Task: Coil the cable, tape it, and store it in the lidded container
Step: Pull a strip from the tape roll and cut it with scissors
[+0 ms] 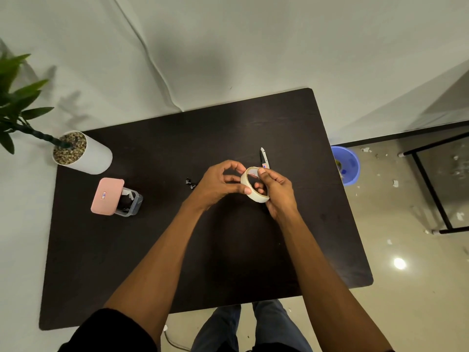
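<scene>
Taping step: both hands, left (220, 181) and right (276, 189), grip the cream paper tape roll (253, 185) above the dark table's far-right area; next, likely, peel its end.

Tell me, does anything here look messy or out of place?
Two things stand out. The pink lid sits askew, propped against the clear container instead of closing it. And white scraps litter the floor to the right of the table, near the blue bin. Both hands simply hold the tape roll.
</scene>
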